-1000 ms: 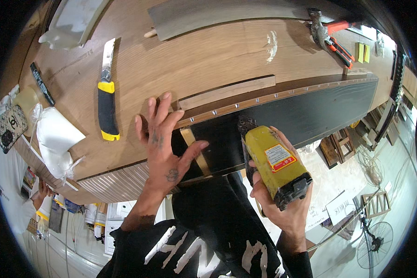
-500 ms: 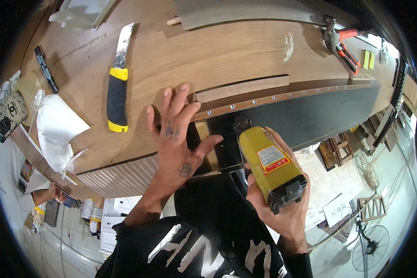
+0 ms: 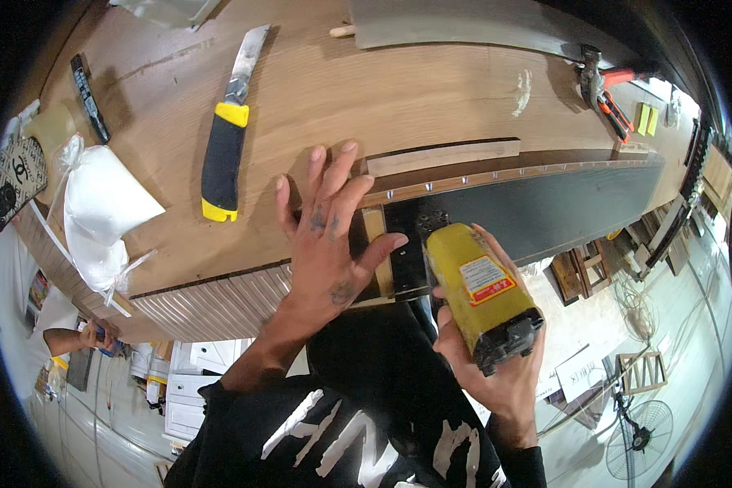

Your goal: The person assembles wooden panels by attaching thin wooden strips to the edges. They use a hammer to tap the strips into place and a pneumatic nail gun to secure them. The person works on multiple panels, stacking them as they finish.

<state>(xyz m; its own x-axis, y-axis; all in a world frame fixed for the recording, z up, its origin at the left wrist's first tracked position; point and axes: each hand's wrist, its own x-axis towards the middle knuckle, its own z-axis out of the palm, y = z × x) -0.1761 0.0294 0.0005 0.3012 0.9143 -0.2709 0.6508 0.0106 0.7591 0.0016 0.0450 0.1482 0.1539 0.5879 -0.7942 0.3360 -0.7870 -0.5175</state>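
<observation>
Grip: R hand (image 3: pixel 503 384) wrapped round ylw tool (image 3: pixel 478 281); L hand (image 3: pixel 327 252) spread loose over blk panel (image 3: pixel 545 199).

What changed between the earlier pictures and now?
The right hand brought the yellow tool left along the black panel, nearer the left hand; nothing was grasped or released. The view shifted too. The left hand stayed spread at the pale strip; knife and hammer stayed put.

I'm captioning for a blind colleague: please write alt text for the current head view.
A bare right hand grips a boxy yellow-and-black tool over a long black board; the bare left hand lies spread across the board's left end. Beyond, a black-and-yellow-handled steel knife and a red-handled metal hammer lie on a brown wooden tabletop.
</observation>
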